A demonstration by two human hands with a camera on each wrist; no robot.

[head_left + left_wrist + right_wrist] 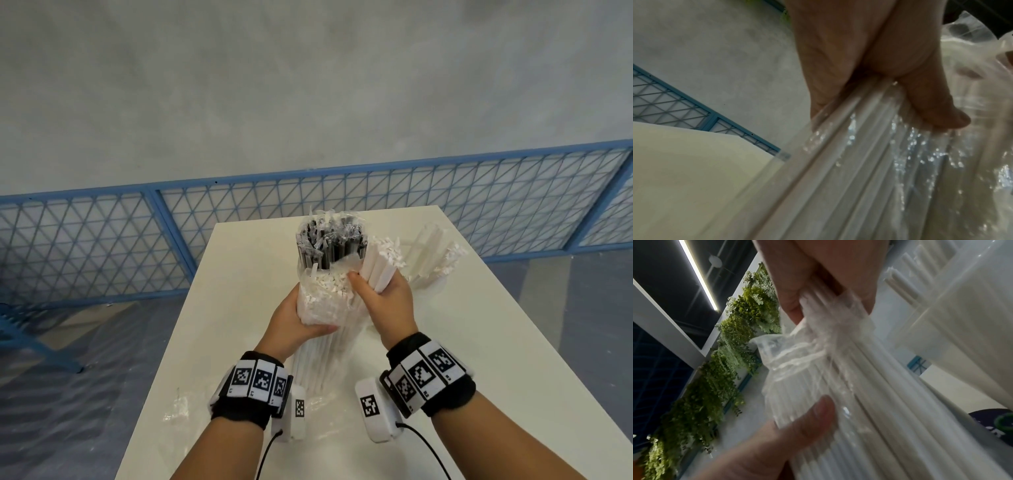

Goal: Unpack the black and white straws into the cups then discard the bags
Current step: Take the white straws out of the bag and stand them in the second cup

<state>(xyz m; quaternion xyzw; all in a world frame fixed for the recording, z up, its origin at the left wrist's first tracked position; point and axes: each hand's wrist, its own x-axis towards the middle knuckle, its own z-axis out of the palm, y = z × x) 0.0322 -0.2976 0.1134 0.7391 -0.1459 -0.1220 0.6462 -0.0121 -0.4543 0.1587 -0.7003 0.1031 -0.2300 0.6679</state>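
Left hand (pixel 294 322) wrapped around clear bag (pixel 317 305) of white straws (pixel 329 291), held upright above the table (pixel 462 342), ends up. Right hand (pixel 383 298) gripping a handful of straws drawn partway out. Behind, black straws (pixel 329 246) standing upright, probably in a cup. No readable writing.

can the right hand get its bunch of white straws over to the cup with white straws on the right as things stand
Probably yes. The right hand already grips a bunch of white straws, and the cup stands just beyond it with nothing between. The plastic bag may still cling.
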